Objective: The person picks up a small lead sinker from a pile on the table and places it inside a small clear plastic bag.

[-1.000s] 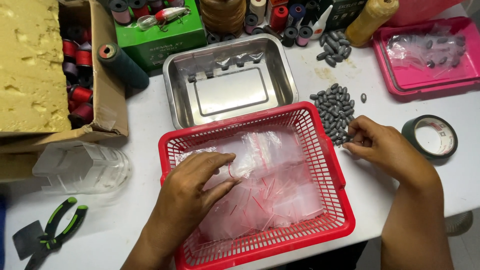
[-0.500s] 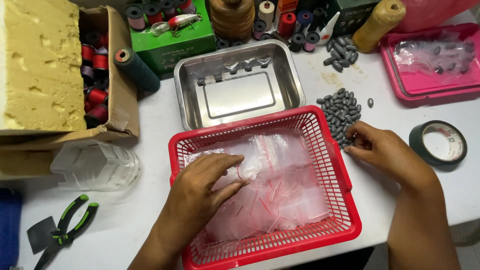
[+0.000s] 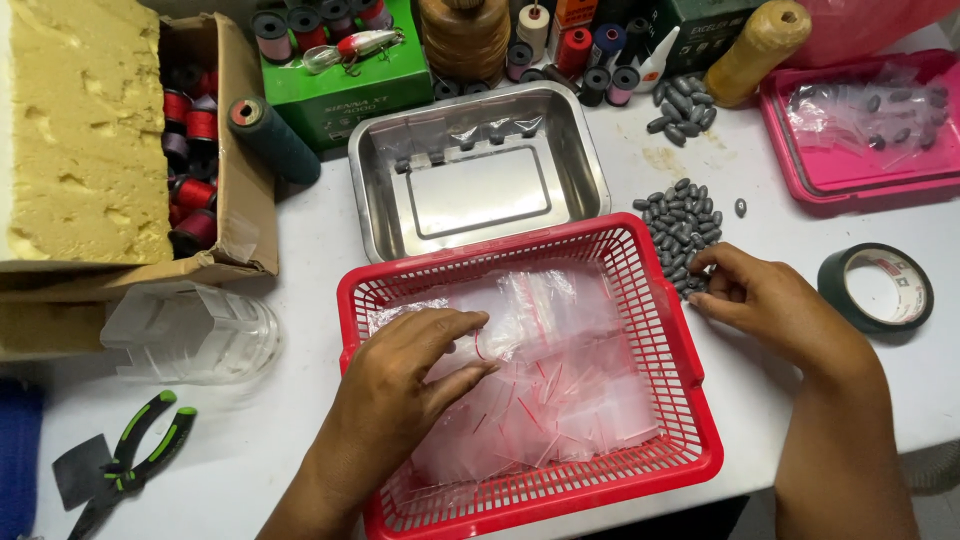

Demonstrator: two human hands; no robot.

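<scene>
Red basket (image 3: 690,440), centre of my white table (image 3: 300,430): heap of small clear bags (image 3: 560,390), my left hand (image 3: 410,380) flat on them, fingers pinching one bag's edge. Grey sinkers (image 3: 680,225), piled just right of the basket: my right hand (image 3: 765,300) fingertips touch them; I cannot tell whether it holds any. Steel tray (image 3: 590,180) behind the basket.

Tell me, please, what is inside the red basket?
The red basket holds a pile of small clear zip bags. The left hand rests on them; what lies beneath hand and pile is hidden.
</scene>
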